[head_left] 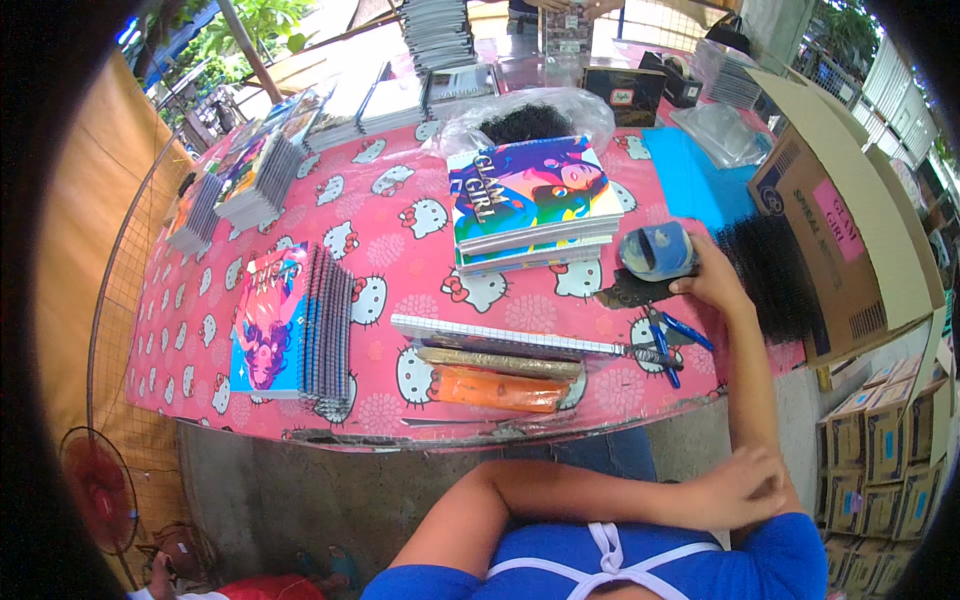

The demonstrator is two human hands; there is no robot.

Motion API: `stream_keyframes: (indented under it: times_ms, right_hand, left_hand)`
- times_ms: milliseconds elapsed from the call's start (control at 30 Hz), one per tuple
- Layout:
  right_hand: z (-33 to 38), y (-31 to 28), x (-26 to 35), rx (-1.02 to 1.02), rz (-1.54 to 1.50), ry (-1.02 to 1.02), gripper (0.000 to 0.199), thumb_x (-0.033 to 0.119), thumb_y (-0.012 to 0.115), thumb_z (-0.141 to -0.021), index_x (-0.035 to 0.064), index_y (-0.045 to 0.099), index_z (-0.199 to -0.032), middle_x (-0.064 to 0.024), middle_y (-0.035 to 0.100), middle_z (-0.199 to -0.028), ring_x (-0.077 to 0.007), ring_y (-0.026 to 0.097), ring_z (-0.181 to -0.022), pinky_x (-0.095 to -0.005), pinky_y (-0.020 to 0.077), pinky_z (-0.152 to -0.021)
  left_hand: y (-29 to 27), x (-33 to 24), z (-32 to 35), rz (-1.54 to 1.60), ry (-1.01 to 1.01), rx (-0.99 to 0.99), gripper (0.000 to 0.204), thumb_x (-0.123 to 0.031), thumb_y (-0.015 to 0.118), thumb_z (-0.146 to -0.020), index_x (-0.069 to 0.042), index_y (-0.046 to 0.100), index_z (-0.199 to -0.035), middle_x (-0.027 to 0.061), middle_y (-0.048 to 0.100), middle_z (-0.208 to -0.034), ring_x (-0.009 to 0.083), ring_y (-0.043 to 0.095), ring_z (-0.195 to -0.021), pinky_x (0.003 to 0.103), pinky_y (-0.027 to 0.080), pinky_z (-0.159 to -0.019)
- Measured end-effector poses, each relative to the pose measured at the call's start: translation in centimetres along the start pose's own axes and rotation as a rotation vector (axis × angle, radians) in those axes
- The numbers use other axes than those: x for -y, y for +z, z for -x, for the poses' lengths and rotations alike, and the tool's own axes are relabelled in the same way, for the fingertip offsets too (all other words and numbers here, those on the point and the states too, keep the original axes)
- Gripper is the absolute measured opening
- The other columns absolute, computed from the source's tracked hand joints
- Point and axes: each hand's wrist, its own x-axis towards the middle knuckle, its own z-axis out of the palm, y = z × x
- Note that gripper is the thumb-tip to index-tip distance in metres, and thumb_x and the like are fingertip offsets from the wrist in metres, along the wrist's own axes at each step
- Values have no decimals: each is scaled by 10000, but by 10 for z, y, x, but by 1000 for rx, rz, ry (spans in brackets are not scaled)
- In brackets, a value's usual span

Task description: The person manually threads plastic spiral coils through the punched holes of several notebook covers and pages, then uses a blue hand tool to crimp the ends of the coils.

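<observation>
My right hand [712, 278] reaches over the table's right side, its fingers closed against a round blue-and-grey container [658, 251]. I cannot make out exactly what kind of container it is. Just below it lie blue-handled pliers [678, 338]. My left arm crosses in front of my body. My left hand [735, 490] is curled against my right upper arm, with nothing visible in it. Beyond the container sits a stack of colourful notebooks [537, 205]. Another stack of spiral notebooks [290, 325] stands at the left.
A pink patterned cloth covers the table [385, 240]. Near its front edge lie a ruler-like strip [500, 334] and an orange packet [500, 388]. Black spiral coils [765, 275] lean by an open cardboard box [850, 215]. More notebook piles [255, 180] line the far left.
</observation>
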Motion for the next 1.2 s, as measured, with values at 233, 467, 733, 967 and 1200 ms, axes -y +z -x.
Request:
stream_keyframes:
  times_ms: [233,467,733,967,1200]
  right_hand:
    - [2,39,-26,-291,222,-124,669,268,723,-668,46,478,-1249,-163,502,-1251,-375,431,-1167,-464,335,-997]
    - [7,35,-18,-257,197,-47,621,251,712,-672,52,485,-1215,-128,481,-1261,-349,410,-1185,-462,324,-996]
    - [3,41,-20,-364,212,-161,543,222,709,-682,43,533,-1163,-140,542,-1192,-362,472,-1125,-461,364,-970]
    - [15,10,16,-454,-994,-13,391,69,726,-727,38,594,-1094,-79,627,-1075,-265,593,-1022,-386,473,-891]
    - [5,14,102,282,-769,-168,489,111,742,-754,30,562,-1201,-108,591,-1168,-231,542,-1136,-381,456,-951]
  left_hand:
    - [27,33,-18,9,173,-230,256,-242,578,-868,-27,492,-978,164,475,-1015,321,468,-1009,420,381,-866]
    - [-9,-28,3,409,-40,306,239,-195,601,-845,-31,465,-954,145,472,-970,270,509,-840,406,423,-786]
    - [0,13,1,81,39,247,344,-233,555,-897,-3,426,-1118,171,430,-1033,295,469,-1015,377,397,-876]
    - [-104,-81,92,-531,194,-333,528,-243,720,-792,-90,485,-1239,167,474,-1250,331,451,-1189,462,358,-975]
    - [-164,-67,122,-1208,-291,-855,440,-262,790,-658,-106,623,-1034,76,573,-1118,265,520,-1090,527,182,-1039]
